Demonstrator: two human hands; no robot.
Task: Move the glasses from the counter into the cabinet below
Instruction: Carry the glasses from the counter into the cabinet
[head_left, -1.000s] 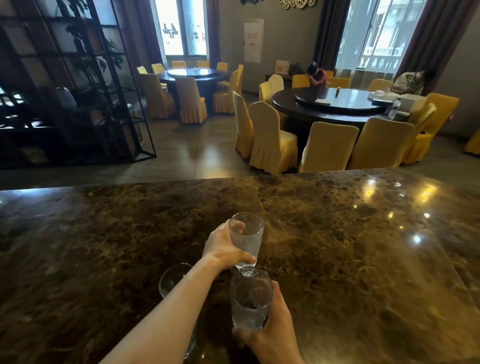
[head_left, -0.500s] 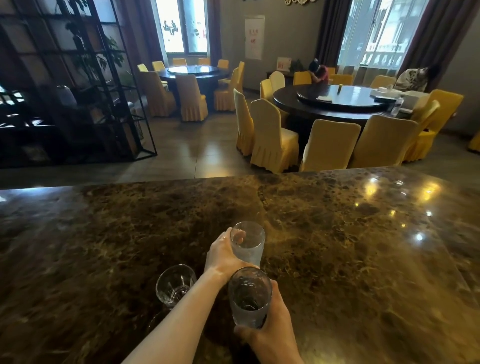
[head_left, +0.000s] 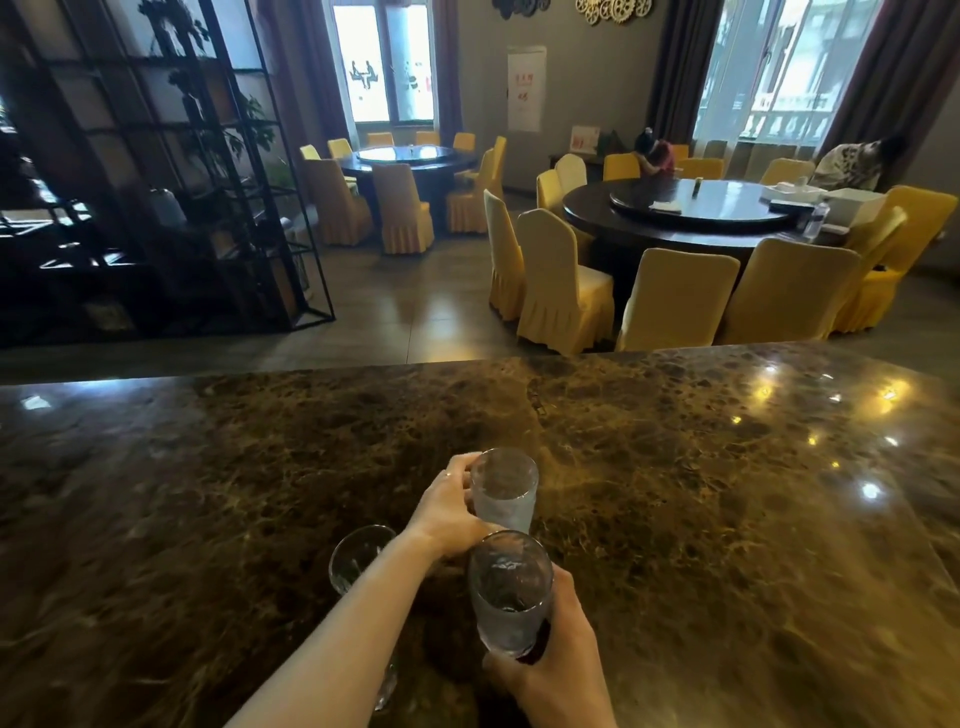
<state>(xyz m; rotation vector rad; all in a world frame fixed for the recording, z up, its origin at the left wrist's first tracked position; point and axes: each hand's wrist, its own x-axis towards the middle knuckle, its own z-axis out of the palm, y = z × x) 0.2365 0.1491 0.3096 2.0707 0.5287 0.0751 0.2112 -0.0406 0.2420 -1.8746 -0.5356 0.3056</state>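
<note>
- A far glass (head_left: 505, 491) is being gripped by the left hand (head_left: 451, 512), fingers curled round its side, out over the marble table (head_left: 727, 519).
- A near glass (head_left: 510, 592) is being held up by the right hand (head_left: 558, 670), wrapped round its base, close to the body.
- A third glass (head_left: 358, 558) is being left standing on the table, partly hidden by the left forearm.
- Yellow-covered chairs (head_left: 563, 291) and round dining tables (head_left: 706, 215) are being seen way behind.

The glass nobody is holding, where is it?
In the head view, the free glass stands on the marble counter near the bottom, just left of the left forearm, beside the two glasses held in the hands.
</note>
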